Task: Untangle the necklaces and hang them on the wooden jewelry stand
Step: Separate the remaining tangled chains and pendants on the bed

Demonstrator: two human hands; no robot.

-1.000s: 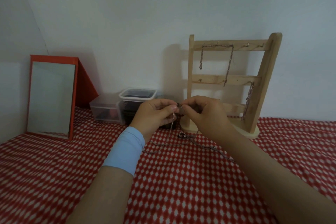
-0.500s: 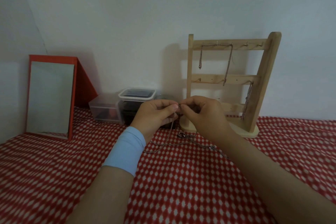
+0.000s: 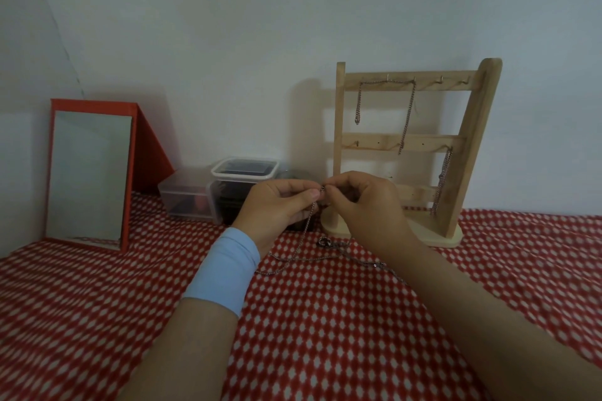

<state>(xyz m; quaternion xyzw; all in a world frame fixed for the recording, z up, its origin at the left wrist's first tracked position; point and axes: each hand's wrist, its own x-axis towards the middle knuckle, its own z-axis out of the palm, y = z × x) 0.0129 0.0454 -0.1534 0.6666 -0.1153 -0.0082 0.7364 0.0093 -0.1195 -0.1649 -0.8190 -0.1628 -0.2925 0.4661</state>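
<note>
Between the two sets of fingertips [image 3: 314, 195], raised above the cloth: item 1, necklace [image 3: 308, 225], thin metal chain. Left hand [image 3: 277, 202] & right hand [image 3: 365, 202] met tip to tip. Each pinched the chain's top end btwn thumb & forefinger, other fingers curled in. Whether a clasp or a knot sat in the pinch: too small to tell.

Below the fingers: chain dropped from the pinch, then lay slack on the cloth, running under both wrists. Ring pendant [image 3: 324, 241], small, lay on the cloth just beneath the right-hand fingers, amid the chain. Same strand or a second one: cannot tell.

Behind the fingers, to their right: item 2, wooden jewelry stand [image 3: 469, 127], upright on a rounded base, three crossbars, hooks visible on the upper two. Top-bar chain [image 3: 408, 111] draped across two hooks, both ends hanging, the longer end reaching the middle bar. Side chain [image 3: 443, 179] hung from the right end of the middle bar, down toward the base.

Behind the fingers, to their left: item 3, lidded tub [image 3: 244, 169], clear plastic w/ white rim, dark contents. Item 4, low tub [image 3: 185, 198], clear, just beside it on the far side.

Well left of the fingers: item 5, mirror [image 3: 88, 172], red frame, propped leaning back against its red support.

Under the fingers & all items: checked cloth [image 3: 325, 319], red & white.

On the left wrist: wristband [image 3: 224, 270], pale blue.
</note>
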